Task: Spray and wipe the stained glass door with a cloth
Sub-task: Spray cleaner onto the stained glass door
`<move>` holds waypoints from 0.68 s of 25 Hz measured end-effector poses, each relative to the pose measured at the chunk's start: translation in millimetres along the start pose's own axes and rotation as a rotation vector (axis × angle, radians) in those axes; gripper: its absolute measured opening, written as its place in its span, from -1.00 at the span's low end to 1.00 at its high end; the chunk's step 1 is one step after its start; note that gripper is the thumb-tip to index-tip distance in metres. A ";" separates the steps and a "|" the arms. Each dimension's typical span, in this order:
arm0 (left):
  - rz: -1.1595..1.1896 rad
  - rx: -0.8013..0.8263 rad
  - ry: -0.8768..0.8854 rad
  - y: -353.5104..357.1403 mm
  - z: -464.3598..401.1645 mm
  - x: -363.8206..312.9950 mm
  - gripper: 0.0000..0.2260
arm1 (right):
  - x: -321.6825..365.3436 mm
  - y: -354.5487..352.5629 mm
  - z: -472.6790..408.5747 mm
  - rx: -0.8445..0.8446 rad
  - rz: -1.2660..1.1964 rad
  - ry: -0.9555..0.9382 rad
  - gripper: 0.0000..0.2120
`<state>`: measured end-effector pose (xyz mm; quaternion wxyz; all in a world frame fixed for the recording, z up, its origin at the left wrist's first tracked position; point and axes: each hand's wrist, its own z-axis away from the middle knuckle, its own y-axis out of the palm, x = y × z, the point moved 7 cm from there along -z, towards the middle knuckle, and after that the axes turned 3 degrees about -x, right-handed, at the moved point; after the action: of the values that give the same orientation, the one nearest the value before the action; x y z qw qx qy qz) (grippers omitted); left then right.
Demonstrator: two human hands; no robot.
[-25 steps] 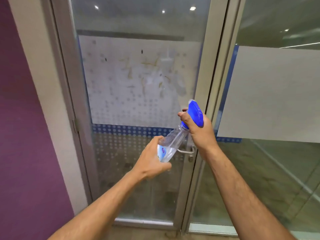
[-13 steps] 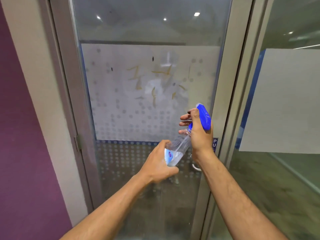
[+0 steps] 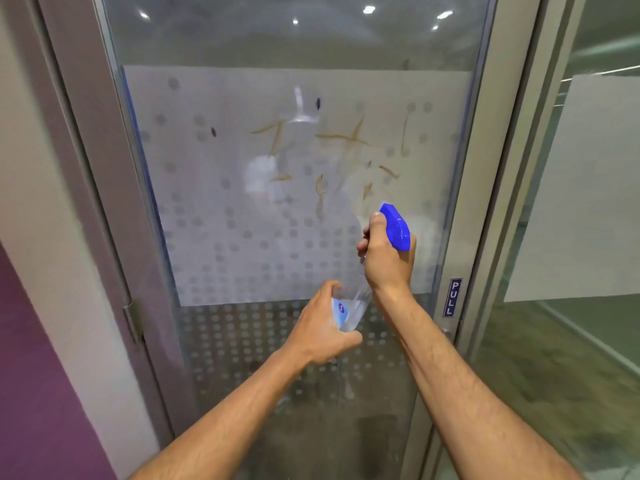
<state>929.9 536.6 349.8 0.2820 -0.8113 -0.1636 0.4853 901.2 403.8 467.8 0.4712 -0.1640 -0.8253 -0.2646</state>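
Now filling more of the frame than half a second back: glass door point(image 3: 242, 220), its brown stains point(image 3: 346, 140) sitting upper centre. Gripping the clear spray bottle point(image 3: 349, 306) at its base, curled round it: left hand point(image 3: 322, 327), lower centre. Wrapping the blue trigger head point(image 3: 394, 226) just above: right hand point(image 3: 386, 258), nozzle aiming at the stains. Showing at right on the frame: PULL sign point(image 3: 451, 297).

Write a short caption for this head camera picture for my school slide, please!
Both hands aim a spray bottle with a blue nozzle at brown stains on the glass door.
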 end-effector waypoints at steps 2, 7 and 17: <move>0.006 -0.016 -0.015 -1.4 -9.7 4.9 -0.28 | -4.1 9.4 -7.1 0.017 0.019 -0.017 -0.58; 0.005 -0.038 -0.039 -5.8 -32.3 11.2 -0.30 | -10.1 26.1 -30.6 0.069 0.030 0.002 -0.67; -0.018 -0.050 0.018 5.5 -55.6 -2.0 -0.28 | 0.3 8.8 -44.7 0.021 -0.055 -0.031 -0.62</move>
<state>977.8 514.5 368.3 0.2672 -0.8210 -0.1803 0.4712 936.5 384.4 489.1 0.4529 -0.1404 -0.8393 -0.2661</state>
